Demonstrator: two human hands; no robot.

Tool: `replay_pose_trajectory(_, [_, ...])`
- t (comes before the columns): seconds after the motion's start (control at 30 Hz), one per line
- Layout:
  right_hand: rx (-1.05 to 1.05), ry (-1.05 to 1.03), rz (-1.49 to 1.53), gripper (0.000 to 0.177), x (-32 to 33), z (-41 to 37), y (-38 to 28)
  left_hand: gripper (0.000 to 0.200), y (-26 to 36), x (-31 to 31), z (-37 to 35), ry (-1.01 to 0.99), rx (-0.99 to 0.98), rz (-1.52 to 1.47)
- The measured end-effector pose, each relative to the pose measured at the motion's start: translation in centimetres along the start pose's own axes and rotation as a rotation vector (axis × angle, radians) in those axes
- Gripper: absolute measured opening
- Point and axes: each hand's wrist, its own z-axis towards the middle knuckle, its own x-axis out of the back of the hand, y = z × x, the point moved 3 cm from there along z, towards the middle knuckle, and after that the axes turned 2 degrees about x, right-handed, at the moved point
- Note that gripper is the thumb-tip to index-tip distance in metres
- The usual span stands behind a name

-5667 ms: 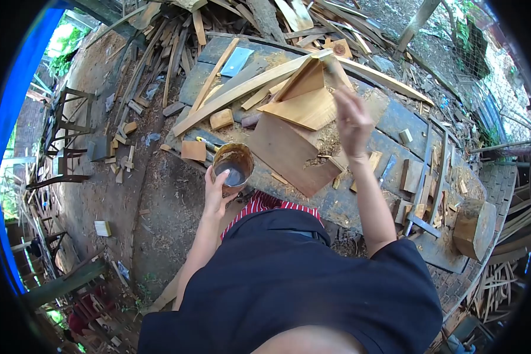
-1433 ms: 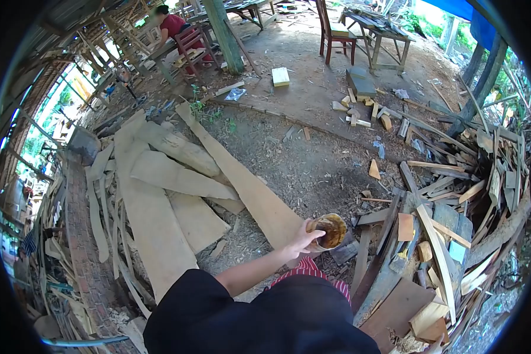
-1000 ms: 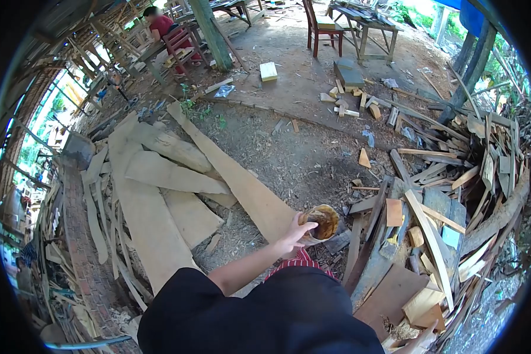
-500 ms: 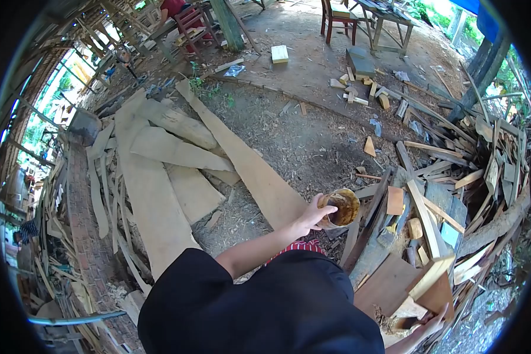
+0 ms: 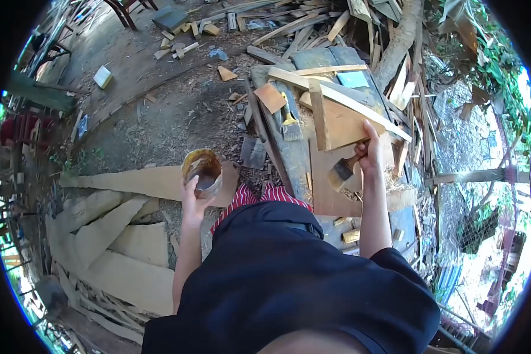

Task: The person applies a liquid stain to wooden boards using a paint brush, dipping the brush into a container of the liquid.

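My left hand [image 5: 193, 199] is closed around the near side of a round tub [image 5: 213, 187], its thumb over the rim. The tub's inside is streaked with brown, and its mouth faces up. In my right hand [image 5: 370, 154] is a wide paintbrush [image 5: 340, 174] with a dark handle, bristles pointing down and left. Beneath the bristles lies a flat brown board [image 5: 323, 197] on the cluttered bench. A box-like wooden piece [image 5: 345, 124] stands right behind the brush, my fingers close to its edge. A second paintbrush [image 5: 290, 123] with a yellow ferrule rests further left on the bench.
Long strips of wood [image 5: 342, 100] cross the bench top. Large pale sheets [image 5: 124, 280] lie on the ground at left. Wood offcuts [image 5: 183, 50] and a light block [image 5: 102, 76] are on the dirt floor. A wire fence [image 5: 475, 230] stands at right.
The view has swung right toward the bench. My right hand, earlier low at the bench's near end, is now raised with a paintbrush in it. The left hand still holds the tub.
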Motion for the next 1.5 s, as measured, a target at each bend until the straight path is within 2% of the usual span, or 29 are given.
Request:
replay_pose_trajectory(0.07, [0.214,0.178,-0.181,0.024,-0.2,-0.4,-1.3,0.072,1.1,0.7,-0.3,0.088,-0.003,0.005])
replay_pose_trajectory(0.13, [0.370,0.212,-0.385,0.028,1.8,0.0,-2.8,0.069,0.9,1.0,-0.1,0.139,-0.006,0.005])
replay_pose_trajectory(0.2, [0.682,0.269,-0.747,0.044,2.8,-0.4,-4.9,0.068,1.5,0.1,-0.5,0.119,-0.004,-0.003])
replay_pose_trajectory(0.23, [0.671,0.314,-0.899,0.048,4.9,0.8,-5.2,0.067,1.9,-0.3,-0.6,0.103,-0.014,-0.011])
replay_pose_trajectory(0.3, [0.646,0.405,-1.176,0.055,7.8,2.2,-5.9,0.048,1.5,-0.7,0.9,-0.098,0.008,-0.031])
replay_pose_trajectory(0.33, [0.529,0.462,-1.397,0.060,11.7,5.0,-5.5,0.037,1.9,-1.9,-0.2,0.059,0.050,0.085])
replay_pose_trajectory(0.37, [0.716,0.342,-1.374,0.053,12.3,4.1,-6.5,0.035,2.1,-2.7,0.2,-0.042,-0.023,0.065])
replay_pose_trajectory(0.4, [0.774,0.169,-1.324,0.053,5.5,7.2,-5.4,0.037,-2.1,0.0,5.9,-0.262,0.021,-0.086])
replay_pose_trajectory(0.43, [0.838,0.022,-1.216,0.052,-1.4,8.8,-4.0,0.048,-0.5,-1.9,4.3,-0.084,0.062,-0.037])
replay_pose_trajectory(0.47, [0.876,-0.104,-1.112,0.050,-7.3,9.0,-2.4,0.064,0.4,-2.4,3.6,0.086,-0.066,0.095])
replay_pose_trajectory(0.53, [0.922,-0.234,-0.936,0.048,-13.8,7.9,-2.1,0.078,2.4,-4.2,0.8,0.189,-0.043,0.112])
replay_pose_trajectory(0.57, [0.947,-0.257,-0.866,0.047,-15.6,6.9,-3.1,0.086,2.7,-3.6,0.9,0.147,-0.047,0.091])
replay_pose_trajectory(0.6, [0.967,-0.245,-0.807,0.045,-15.7,6.1,-4.8,0.093,2.6,-4.0,1.3,0.077,-0.041,0.088])
replay_pose_trajectory(0.63, [0.983,-0.217,-0.755,0.044,-15.0,5.4,-6.6,0.098,2.2,-4.3,1.7,0.106,-0.046,0.064])
replay_pose_trajectory(0.77, [1.010,-0.087,-0.541,0.040,-11.3,1.6,-11.8,0.091,2.3,-6.1,2.2,0.100,-0.024,0.103])
replay_pose_trajectory(1.07, [1.019,0.187,-0.098,0.034,-2.7,-5.6,-16.0,0.089,2.0,-7.1,2.1,0.062,0.013,0.117])
replay_pose_trajectory(1.13, [0.909,-0.170,-0.179,0.049,-4.2,-0.5,-12.4,0.094,1.6,-7.6,2.3,0.049,-0.004,0.079])
replay_pose_trajectory(1.2, [0.642,-0.360,0.014,0.037,-12.2,-5.2,-8.2,0.089,2.0,-8.2,1.7,-0.011,0.008,0.065])
replay_pose_trajectory(1.23, [0.608,-0.369,-0.019,0.037,-16.9,-9.3,-6.5,0.089,1.9,-8.3,1.6,-0.032,0.009,0.044])
replay_pose_trajectory(1.27, [0.365,-0.501,0.064,0.035,-18.1,-7.8,-3.1,0.088,1.9,-8.3,1.5,-0.054,0.012,0.020])
replay_pose_trajectory(1.3, [0.358,-0.444,0.104,0.034,-22.4,-13.7,-2.5,0.085,2.3,-8.3,1.1,-0.073,0.022,-0.023])
replay_pose_trajectory(1.33, [0.369,-0.609,0.034,0.036,-23.1,-12.6,0.6,0.085,2.5,-8.1,0.8,-0.068,0.022,-0.029])
replay_pose_trajectory(1.4, [0.383,-0.736,-0.098,0.039,-25.3,-14.5,4.3,0.082,3.3,-7.5,0.3,-0.180,0.033,-0.111])
replay_pose_trajectory(1.5, [0.306,-0.827,-0.069,0.041,-27.5,-16.2,8.7,0.079,4.1,-5.2,0.3,-0.180,0.016,-0.167])
